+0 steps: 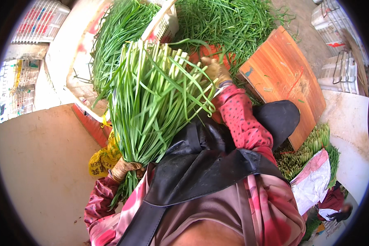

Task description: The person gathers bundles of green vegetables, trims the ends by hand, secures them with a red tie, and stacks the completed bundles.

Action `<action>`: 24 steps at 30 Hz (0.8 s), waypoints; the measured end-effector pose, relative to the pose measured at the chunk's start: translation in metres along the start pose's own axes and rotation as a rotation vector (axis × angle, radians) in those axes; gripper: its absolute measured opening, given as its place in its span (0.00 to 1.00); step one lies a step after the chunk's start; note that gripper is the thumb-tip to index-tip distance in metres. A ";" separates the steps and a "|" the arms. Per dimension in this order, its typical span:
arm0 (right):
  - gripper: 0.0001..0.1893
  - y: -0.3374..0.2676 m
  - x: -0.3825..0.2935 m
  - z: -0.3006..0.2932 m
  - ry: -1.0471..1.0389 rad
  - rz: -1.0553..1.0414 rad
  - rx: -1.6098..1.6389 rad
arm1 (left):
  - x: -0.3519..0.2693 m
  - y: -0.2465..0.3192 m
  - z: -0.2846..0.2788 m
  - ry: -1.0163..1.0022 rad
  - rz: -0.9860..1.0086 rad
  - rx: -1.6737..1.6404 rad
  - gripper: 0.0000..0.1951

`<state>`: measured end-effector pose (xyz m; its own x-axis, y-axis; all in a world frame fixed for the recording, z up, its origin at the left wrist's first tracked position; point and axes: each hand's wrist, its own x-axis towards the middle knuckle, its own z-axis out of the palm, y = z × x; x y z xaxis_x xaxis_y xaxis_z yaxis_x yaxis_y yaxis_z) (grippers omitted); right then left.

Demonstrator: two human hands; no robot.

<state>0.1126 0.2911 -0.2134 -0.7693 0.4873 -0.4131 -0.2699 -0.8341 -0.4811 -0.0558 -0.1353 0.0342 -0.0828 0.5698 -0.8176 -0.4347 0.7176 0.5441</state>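
A large bunch of long green leafy stalks, with pale cut ends at the top, leans across my lap. My left hand, in a stained glove, is closed round the leafy lower end of the bunch. My right hand, also gloved, is raised beside the pale ends at the upper right; whether its fingers hold any stalk I cannot tell. A black apron covers my lap. Behind the bunch, a white plastic basket stands against more of the greens.
Loose greens are heaped ahead. A wooden board leans at my right knee, near stacked bundles and a white sack. Plastic crates stand at right. A yellow bag lies at left; another person is lower right.
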 end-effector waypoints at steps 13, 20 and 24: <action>0.30 -0.010 -0.115 0.156 -0.109 0.093 -1.756 | 0.011 -0.070 -0.004 0.008 0.161 0.025 0.18; 0.10 -0.020 -0.051 0.036 0.052 0.226 -0.399 | 0.020 -0.076 -0.030 -0.047 0.523 0.925 0.21; 0.12 -0.098 -0.030 -0.034 0.145 -0.112 -0.234 | 0.020 -0.065 -0.016 -0.040 0.422 0.653 0.19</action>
<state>0.1824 0.3671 -0.1804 -0.6471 0.6191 -0.4450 -0.1948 -0.6986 -0.6885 -0.0437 -0.1776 -0.0205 -0.0861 0.8523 -0.5160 0.2435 0.5202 0.8186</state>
